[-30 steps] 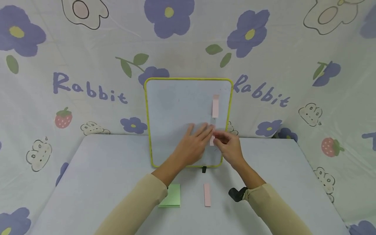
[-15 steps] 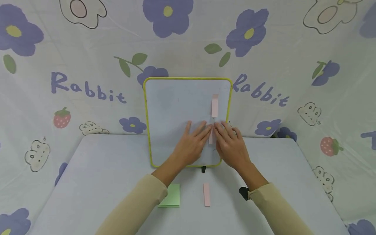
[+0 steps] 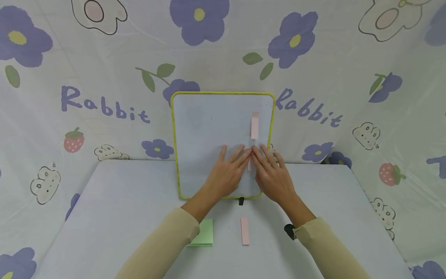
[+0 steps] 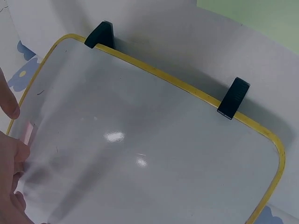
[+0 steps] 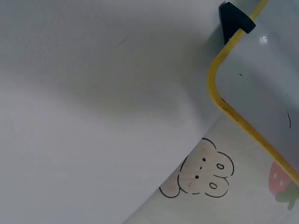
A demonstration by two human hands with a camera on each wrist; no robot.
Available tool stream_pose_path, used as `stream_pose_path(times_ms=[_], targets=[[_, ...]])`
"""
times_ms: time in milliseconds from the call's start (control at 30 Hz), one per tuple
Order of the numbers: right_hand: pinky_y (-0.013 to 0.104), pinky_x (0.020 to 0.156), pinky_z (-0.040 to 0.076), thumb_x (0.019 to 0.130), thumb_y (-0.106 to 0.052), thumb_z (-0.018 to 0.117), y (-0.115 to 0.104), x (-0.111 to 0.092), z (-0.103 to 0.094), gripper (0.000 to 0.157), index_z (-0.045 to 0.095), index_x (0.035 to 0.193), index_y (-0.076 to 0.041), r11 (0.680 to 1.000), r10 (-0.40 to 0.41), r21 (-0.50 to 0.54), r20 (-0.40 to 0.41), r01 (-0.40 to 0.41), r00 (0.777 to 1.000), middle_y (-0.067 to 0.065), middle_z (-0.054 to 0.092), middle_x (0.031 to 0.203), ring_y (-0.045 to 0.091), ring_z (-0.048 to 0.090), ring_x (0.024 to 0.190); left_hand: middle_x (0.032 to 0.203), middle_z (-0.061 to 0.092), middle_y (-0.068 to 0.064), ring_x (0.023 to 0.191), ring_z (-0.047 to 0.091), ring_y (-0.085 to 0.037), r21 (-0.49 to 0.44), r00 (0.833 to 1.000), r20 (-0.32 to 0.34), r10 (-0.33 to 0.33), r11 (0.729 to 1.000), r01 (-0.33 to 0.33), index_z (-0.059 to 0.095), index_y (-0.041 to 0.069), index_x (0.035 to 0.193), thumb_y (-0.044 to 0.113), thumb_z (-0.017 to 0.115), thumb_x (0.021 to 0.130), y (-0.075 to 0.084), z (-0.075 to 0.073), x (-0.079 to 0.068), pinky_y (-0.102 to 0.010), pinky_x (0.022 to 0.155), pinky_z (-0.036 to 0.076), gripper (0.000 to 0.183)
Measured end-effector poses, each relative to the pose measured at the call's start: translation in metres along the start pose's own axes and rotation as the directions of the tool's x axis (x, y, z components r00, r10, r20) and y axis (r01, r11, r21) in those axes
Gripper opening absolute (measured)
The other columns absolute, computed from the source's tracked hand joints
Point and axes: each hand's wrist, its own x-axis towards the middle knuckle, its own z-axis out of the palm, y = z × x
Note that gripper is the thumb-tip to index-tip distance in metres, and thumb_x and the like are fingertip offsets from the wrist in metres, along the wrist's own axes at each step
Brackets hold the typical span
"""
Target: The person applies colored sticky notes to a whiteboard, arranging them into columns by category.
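A yellow-rimmed whiteboard (image 3: 205, 128) stands upright at the back of the table. Stuck near its right side is a pink sticky strip (image 3: 255, 127), and below that a second pink sticky strip (image 3: 249, 166) lies partly hidden under the hands. With fingers spread, my left hand (image 3: 224, 172) rests on the board, its fingertips at the lower strip's left. From the right, my right hand (image 3: 275, 176) presses extended fingers at the upper part of the same strip. The two hands' fingertips meet there. In the left wrist view, the strip's end (image 4: 29, 134) shows beside the fingers.
On the table in front lie a pad of pink strips (image 3: 245, 231) and a green sticky-note pad (image 3: 207, 232), partly covered by the left sleeve. Dark feet (image 4: 233, 98) clip the board's bottom edge. A patterned cloth (image 3: 223, 69) hangs behind.
My right hand has gone from pinched fingers beside the lower strip to fingers extended against it, then slid slightly left to meet the left fingertips. The left hand stays nearly in place.
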Motion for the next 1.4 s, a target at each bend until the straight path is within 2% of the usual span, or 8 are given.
stream_pose_path(times_ms=[500, 733, 1033, 1200, 1400], targets=[[0.052, 0.109, 0.035, 0.088, -0.014, 0.062, -0.005, -0.008, 0.001, 0.064, 0.044, 0.148, 0.0, 1.0, 0.026, -0.019, 0.078, -0.024, 0.997, 0.012, 0.039, 0.156, 0.031, 0.031, 0.146, 0.162, 0.03, 0.003, 0.149, 0.025, -0.02, -0.005, 1.0, -0.004, -0.003, 1.0, 0.003, 0.042, 0.014, 0.152, 0.031, 0.053, 0.099, 0.005, 0.002, 0.0, -0.059, 0.112, 0.029, 0.057], [0.052, 0.107, 0.036, 0.088, -0.013, 0.059, -0.008, -0.012, 0.002, 0.062, 0.045, 0.147, 0.0, 1.0, 0.02, -0.003, 0.088, -0.02, 0.996, 0.012, 0.039, 0.156, 0.032, 0.031, 0.146, 0.161, 0.031, 0.002, 0.148, 0.027, -0.021, -0.001, 1.0, -0.01, -0.004, 1.0, 0.004, 0.042, 0.014, 0.152, 0.031, 0.055, 0.098, 0.005, 0.001, -0.001, -0.059, 0.111, 0.03, 0.058], [0.051, 0.108, 0.036, 0.088, -0.014, 0.058, -0.009, -0.013, 0.001, 0.06, 0.048, 0.145, 0.001, 1.0, 0.007, -0.007, 0.081, -0.007, 0.997, 0.012, 0.044, 0.153, 0.031, 0.036, 0.144, 0.164, 0.023, 0.002, 0.15, 0.022, -0.021, -0.002, 0.998, 0.058, -0.006, 1.0, 0.007, 0.035, 0.014, 0.155, 0.032, 0.05, 0.101, 0.009, 0.004, -0.003, -0.06, 0.113, 0.027, 0.059], [0.051, 0.109, 0.034, 0.089, -0.015, 0.055, -0.01, -0.014, 0.001, 0.059, 0.047, 0.146, 0.001, 1.0, -0.005, -0.008, 0.077, 0.005, 0.997, 0.012, 0.044, 0.153, 0.032, 0.037, 0.143, 0.163, 0.028, 0.002, 0.149, 0.026, -0.021, 0.011, 1.0, 0.023, -0.007, 1.0, 0.007, 0.04, 0.014, 0.153, 0.033, 0.053, 0.099, 0.01, 0.005, -0.005, -0.059, 0.111, 0.03, 0.059], [0.05, 0.111, 0.033, 0.089, -0.015, 0.06, -0.011, -0.016, 0.0, 0.062, 0.045, 0.147, 0.0, 1.0, 0.005, -0.009, 0.112, -0.004, 0.994, 0.011, 0.041, 0.155, 0.031, 0.034, 0.145, 0.162, 0.028, 0.002, 0.149, 0.026, -0.021, 0.0, 1.0, 0.015, -0.009, 1.0, 0.009, 0.04, 0.014, 0.153, 0.032, 0.053, 0.1, 0.01, 0.004, -0.006, -0.059, 0.111, 0.03, 0.058]])
